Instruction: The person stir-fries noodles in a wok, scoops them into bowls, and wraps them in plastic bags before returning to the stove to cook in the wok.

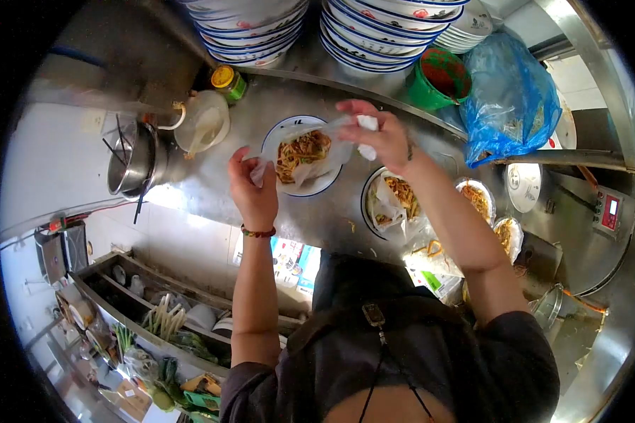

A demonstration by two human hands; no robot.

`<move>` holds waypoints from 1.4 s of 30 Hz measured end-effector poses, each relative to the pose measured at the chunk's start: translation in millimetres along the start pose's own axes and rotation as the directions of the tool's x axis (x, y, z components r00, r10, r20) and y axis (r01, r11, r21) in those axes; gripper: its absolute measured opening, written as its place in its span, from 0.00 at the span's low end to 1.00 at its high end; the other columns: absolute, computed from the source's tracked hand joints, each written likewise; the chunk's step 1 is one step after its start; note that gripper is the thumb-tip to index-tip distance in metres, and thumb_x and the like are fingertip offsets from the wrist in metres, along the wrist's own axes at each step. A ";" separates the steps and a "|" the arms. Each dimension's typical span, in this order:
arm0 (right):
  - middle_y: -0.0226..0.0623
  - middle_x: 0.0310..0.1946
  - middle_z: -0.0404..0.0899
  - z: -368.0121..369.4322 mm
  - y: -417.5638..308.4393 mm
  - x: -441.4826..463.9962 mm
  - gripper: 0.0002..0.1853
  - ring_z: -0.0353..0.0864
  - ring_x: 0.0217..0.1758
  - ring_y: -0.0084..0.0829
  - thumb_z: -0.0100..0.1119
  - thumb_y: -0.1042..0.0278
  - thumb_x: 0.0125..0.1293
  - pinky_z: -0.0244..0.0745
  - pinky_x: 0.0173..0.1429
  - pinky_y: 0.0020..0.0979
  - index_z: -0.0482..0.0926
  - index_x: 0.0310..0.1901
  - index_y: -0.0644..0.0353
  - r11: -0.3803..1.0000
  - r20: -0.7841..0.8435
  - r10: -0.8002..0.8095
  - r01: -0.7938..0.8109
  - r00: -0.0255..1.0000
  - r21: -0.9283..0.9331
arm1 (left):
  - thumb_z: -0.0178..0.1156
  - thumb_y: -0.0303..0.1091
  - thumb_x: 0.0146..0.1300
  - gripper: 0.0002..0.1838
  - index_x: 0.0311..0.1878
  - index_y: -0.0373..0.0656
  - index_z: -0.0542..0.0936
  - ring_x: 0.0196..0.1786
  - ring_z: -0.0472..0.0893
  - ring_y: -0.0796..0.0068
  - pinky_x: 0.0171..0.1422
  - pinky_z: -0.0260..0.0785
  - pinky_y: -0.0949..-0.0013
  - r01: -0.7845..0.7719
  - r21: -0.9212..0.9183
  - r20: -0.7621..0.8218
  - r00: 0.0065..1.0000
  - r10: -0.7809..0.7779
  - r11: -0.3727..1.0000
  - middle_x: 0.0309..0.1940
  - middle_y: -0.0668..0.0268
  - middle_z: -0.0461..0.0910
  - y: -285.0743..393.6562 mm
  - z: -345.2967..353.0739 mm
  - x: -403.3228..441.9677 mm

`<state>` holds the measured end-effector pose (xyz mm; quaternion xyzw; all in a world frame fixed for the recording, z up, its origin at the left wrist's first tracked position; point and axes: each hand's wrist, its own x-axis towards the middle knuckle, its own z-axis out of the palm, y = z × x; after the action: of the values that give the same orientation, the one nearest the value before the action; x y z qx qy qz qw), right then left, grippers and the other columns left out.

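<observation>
A clear plastic bag (pixel 338 150) is spread over a blue-rimmed white plate (pixel 319 188) on the steel counter. In it lies a portion of noodles (pixel 294 161) with reddish-brown bits. My left hand (pixel 252 189) is closed on the bag's left edge, fingers curled beside the plate. On the other side, my right hand (pixel 382 138) pinches the bag's right part and also has a small white wad (pixel 367 137), perhaps tissue, between its fingers. Below my right forearm sits another plate with bagged noodles (pixel 400 196).
Stacked plates (pixel 381 35) fill the shelf above, beside a green tub of red seasoning (pixel 441 79) and a blue plastic bag (pixel 508 95). A yellow-lidded jar (pixel 226 79), a white jug (pixel 206 123) and metal pots (pixel 130 162) stand left. Foil-coloured bowls of food (pixel 478 197) stand right.
</observation>
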<state>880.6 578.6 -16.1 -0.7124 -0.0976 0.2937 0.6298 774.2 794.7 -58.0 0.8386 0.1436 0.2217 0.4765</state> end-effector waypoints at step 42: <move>0.38 0.46 0.71 47.9 44.7 12.0 0.07 0.76 0.44 0.39 0.59 0.68 0.58 0.72 0.46 0.35 0.80 0.39 0.53 0.693 0.088 -0.478 0.437 0.874 -0.574 | 0.51 0.33 0.61 0.09 0.36 0.36 0.75 0.37 0.75 0.72 0.42 0.66 0.70 -0.083 0.011 0.795 0.605 0.042 0.996 0.32 0.61 0.77 -40.7 48.4 76.4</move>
<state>854.0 616.6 -64.0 -0.8314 -0.3344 0.0593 0.4398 863.3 814.2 -96.8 0.8654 -0.1066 -0.1596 0.4629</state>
